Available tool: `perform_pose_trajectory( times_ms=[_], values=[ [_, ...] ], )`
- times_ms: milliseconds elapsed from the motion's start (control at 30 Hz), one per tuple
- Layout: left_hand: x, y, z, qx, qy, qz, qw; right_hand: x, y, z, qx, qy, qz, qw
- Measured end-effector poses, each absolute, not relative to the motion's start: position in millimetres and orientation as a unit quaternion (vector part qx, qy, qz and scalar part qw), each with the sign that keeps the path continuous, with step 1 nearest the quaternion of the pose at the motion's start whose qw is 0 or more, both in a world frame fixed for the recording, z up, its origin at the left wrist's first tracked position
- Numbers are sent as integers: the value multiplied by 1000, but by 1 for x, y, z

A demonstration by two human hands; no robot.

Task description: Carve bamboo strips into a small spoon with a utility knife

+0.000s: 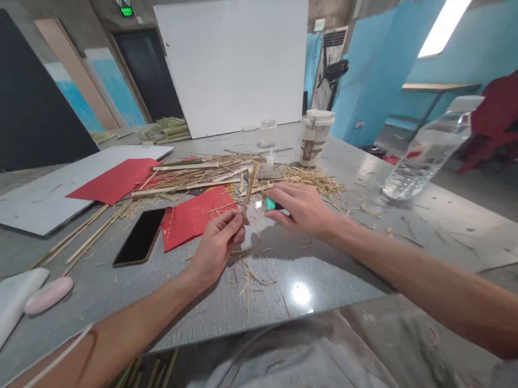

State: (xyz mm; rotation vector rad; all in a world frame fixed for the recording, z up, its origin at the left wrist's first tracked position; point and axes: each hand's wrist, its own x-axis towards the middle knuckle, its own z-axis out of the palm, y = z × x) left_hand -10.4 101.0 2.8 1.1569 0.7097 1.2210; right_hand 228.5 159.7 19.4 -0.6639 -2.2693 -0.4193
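My left hand (221, 241) is closed in a pinch on the lower end of a split reed strip (250, 188), which leans upward and slightly right. Just right of it, my right hand (302, 207) is closed around a small teal-and-black tool (269, 204) with a bright, pale end facing the strip. The fingers cover most of that tool, so its exact kind is hard to tell. Thin shavings (249, 277) lie on the table below both hands. A red card (194, 219) sprinkled with shavings lies by my left hand.
Behind the hands lies a pile of reed strips (196, 178). A phone (140, 236), a second red card (116, 180) and a white board (33, 198) are on the left. A paper cup (316, 137) and a water bottle (433, 146) stand right; the table's front edge (268, 325) is near.
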Motion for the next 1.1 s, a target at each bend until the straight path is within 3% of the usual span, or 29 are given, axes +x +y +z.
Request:
perform_pose_trajectory(
  times_ms=[233, 500, 900, 1100],
  values=[
    [-7, 94, 6, 493, 292, 514, 639, 229, 160, 20, -264, -881, -184, 347],
    [1, 85, -2, 497, 306, 467, 665, 270, 196, 35, -449, -731, -178, 482],
    [-9, 102, 0, 495, 314, 522, 620, 213, 151, 8, -297, -881, -119, 350],
    [-2, 88, -3, 504, 317, 480, 645, 247, 179, 25, -410, -801, -143, 413]
  ],
)
